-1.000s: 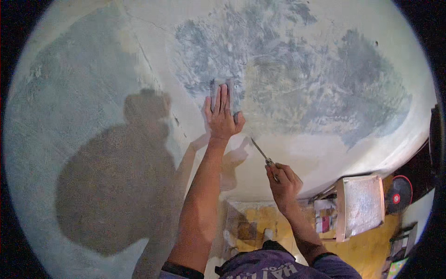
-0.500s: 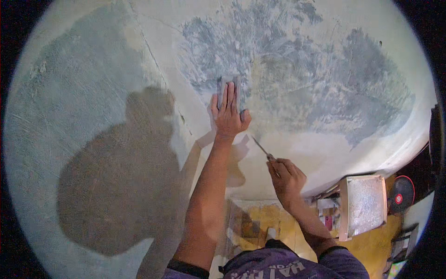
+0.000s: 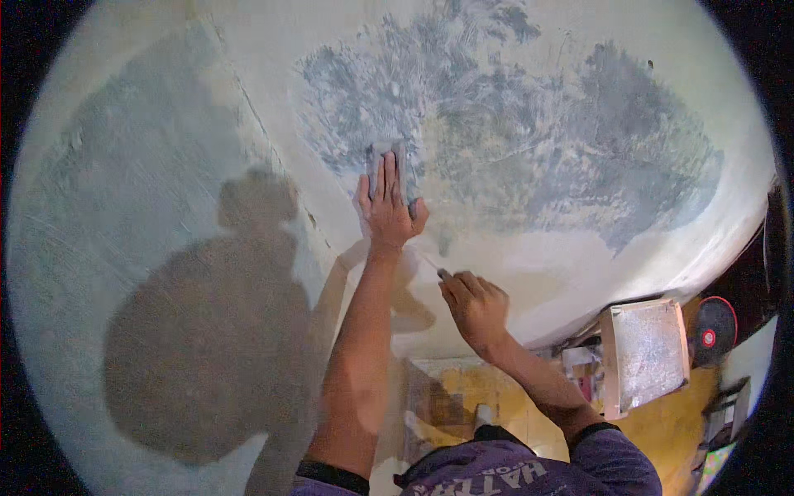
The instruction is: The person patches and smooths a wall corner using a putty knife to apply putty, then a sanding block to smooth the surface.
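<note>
Presently in use: gray rectangular block and thin-bladed hand tool, at a plastered wall

Item one: gray rectangular block (image 3: 385, 149), flat against the wall (image 3: 529, 260), at the lower-left edge of a mottled blue-gray patch (image 3: 496, 124). Left hand (image 3: 387, 219) holds it, two fingers laid together along its back, thumb out to the right.

Item two: thin-bladed hand tool (image 3: 445, 274), handle closed inside the right hand (image 3: 478, 312), blade tilted up and left, below the left hand; whether its tip touches the wall cannot be told.

Surroundings: a dark crack (image 3: 252, 112) running obliquely left of the block; a broad shadow (image 3: 207, 347) farther left; lower right, a pale-framed box (image 3: 649, 355) with silvery face, beside a black red-rimmed disc (image 3: 718, 326), above yellow flooring (image 3: 662, 430).
</note>
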Motion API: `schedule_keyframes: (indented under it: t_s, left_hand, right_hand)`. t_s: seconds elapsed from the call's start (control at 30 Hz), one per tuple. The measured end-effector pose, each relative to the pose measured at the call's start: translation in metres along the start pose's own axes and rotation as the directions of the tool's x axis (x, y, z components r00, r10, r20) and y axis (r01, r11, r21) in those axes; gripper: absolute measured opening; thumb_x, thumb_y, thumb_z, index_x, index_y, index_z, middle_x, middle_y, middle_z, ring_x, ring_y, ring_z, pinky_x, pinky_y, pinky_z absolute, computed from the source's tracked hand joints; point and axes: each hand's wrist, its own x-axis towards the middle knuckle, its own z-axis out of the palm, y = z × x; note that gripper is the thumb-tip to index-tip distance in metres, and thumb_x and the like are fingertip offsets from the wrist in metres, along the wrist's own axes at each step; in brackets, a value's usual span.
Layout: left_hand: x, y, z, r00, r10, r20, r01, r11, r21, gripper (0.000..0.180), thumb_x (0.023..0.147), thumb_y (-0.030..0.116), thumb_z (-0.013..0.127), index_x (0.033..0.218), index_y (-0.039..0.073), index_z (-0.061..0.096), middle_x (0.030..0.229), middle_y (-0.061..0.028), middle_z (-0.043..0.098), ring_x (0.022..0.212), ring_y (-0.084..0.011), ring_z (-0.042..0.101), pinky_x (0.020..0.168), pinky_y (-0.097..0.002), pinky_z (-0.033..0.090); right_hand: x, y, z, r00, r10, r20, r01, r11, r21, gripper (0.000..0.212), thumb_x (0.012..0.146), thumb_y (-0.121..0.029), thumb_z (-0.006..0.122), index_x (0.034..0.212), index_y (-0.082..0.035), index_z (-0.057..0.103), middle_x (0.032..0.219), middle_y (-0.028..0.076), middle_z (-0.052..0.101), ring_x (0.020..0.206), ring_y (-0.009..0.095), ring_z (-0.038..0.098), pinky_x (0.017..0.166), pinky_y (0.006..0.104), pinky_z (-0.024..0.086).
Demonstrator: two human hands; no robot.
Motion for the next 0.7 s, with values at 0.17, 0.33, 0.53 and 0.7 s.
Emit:
schedule_keyframes:
  t_s: [0.17, 0.33, 0.53, 0.7]
  left_hand:
    - [0.013, 0.025, 0.003, 0.998, -0.058, -0.004, 0.058, 0.998, -0.016, 0.07, 0.087, 0.038, 0.039, 0.14, -0.006, 0.029, 0.146, -0.0203, 0.032, 0.135, -0.0331, 0.031, 0.107, -0.0511, 0.02]
    - [-0.002, 0.009, 0.001, 0.997, -0.071, -0.03, 0.073, 0.996, 0.048, 0.065, 0.093, 0.041, 0.033, 0.14, -0.004, 0.033, 0.144, -0.0189, 0.036, 0.134, -0.0308, 0.034, 0.108, -0.0491, 0.02]
    - [0.005, 0.015, -0.012, 0.999, 0.004, 0.048, -0.005, 1.0, 0.012, 0.092, 0.082, 0.061, 0.05, 0.142, -0.005, 0.026, 0.146, -0.0217, 0.031, 0.136, -0.0317, 0.03, 0.108, -0.0507, 0.021]
    - [-0.047, 0.019, -0.022, 0.911, -0.066, 0.406, 0.082, 0.996, -0.021, 0.122, 0.064, 0.064, 0.07, 0.144, -0.007, 0.01, 0.15, -0.0255, 0.013, 0.14, -0.038, 0.013, 0.11, -0.0539, 0.014]
  right_hand:
    - [0.009, 0.035, 0.013, 0.996, 0.068, 0.064, -0.076, 0.989, 0.129, 0.008, 0.079, -0.017, 0.065, 0.083, -0.01, 0.064, 0.077, 0.007, 0.06, 0.067, 0.027, 0.062, 0.055, 0.0387, 0.049]
    - [-0.045, -0.001, 0.025, 0.964, 0.103, 0.244, -0.145, 0.976, 0.164, 0.015, 0.081, -0.022, 0.066, 0.083, -0.008, 0.064, 0.077, 0.01, 0.06, 0.068, 0.029, 0.062, 0.058, 0.0406, 0.05]
    - [-0.205, 0.033, -0.026, 0.806, 0.505, 0.308, -0.564, 0.814, 0.141, 0.025, 0.07, -0.029, 0.078, 0.074, -0.006, 0.07, 0.078, 0.011, 0.066, 0.066, 0.029, 0.065, 0.059, 0.0356, 0.052]
    - [-0.324, 0.048, -0.092, 0.525, 0.802, 0.286, -0.847, 0.524, 0.087, 0.029, 0.066, -0.026, 0.082, 0.073, 0.0, 0.07, 0.069, 0.017, 0.067, 0.063, 0.022, 0.067, 0.059, 0.0335, 0.052]
